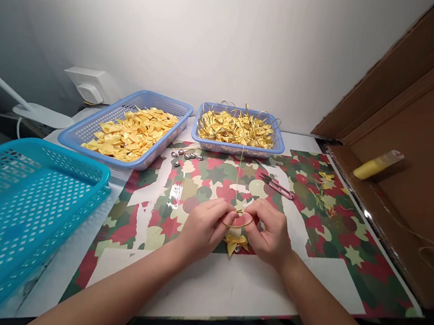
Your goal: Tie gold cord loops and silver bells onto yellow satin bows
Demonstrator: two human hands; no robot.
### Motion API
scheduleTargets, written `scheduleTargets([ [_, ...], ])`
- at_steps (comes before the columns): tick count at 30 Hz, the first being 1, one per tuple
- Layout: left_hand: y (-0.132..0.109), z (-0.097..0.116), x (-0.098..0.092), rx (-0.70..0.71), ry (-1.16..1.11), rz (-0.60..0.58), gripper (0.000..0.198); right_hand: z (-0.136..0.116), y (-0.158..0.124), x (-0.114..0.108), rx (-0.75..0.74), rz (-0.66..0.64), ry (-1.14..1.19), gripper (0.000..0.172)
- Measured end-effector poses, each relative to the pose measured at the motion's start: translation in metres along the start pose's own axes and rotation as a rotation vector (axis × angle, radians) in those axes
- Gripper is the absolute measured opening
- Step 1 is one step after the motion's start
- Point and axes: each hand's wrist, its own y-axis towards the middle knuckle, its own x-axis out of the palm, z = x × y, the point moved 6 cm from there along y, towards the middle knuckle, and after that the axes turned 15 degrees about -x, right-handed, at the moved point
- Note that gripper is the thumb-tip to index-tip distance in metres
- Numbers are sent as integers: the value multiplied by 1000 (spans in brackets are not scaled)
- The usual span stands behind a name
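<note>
Fingertips of the left hand (204, 228) and of the right hand (271, 233) were pressed together, each pinching one side of a gold cord loop (237, 223). The loop stood between the two hands, toward the front edge of the table (225, 290), about at its middle. Just under the loop lay a yellow bow (235, 242), between the thumbs. I could not tell if it was already joined to the cord.

The bow looked very light and soft, easy to crush, so the best hold seemed to be its narrow centre. The cord looked thin, springy and a little slippery, and probably needed a tight pinch.

A thin gold thread (238, 178) ran from the loop toward the far edge, over a patterned mat (334, 235). Small snips (277, 187) lay near the right hand, and some little bells (186, 154) lay farther back. At the far edge stood a basket of bows (86, 133) and a basket of looped pieces (278, 145). A turquoise basket (18, 201) was at the front left corner.
</note>
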Motion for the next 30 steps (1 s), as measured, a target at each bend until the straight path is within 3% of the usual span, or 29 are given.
scheduleTargets([
  [8,-1,0,1,23,17,-6,22,4,-3,0,6,-12,-5,21],
  [16,-2,0,3,34,34,-42,22,7,-4,5,-41,-149,-23,14],
  [30,-2,-2,6,-14,-17,-107,23,4,-1,3,-63,-77,66,21],
])
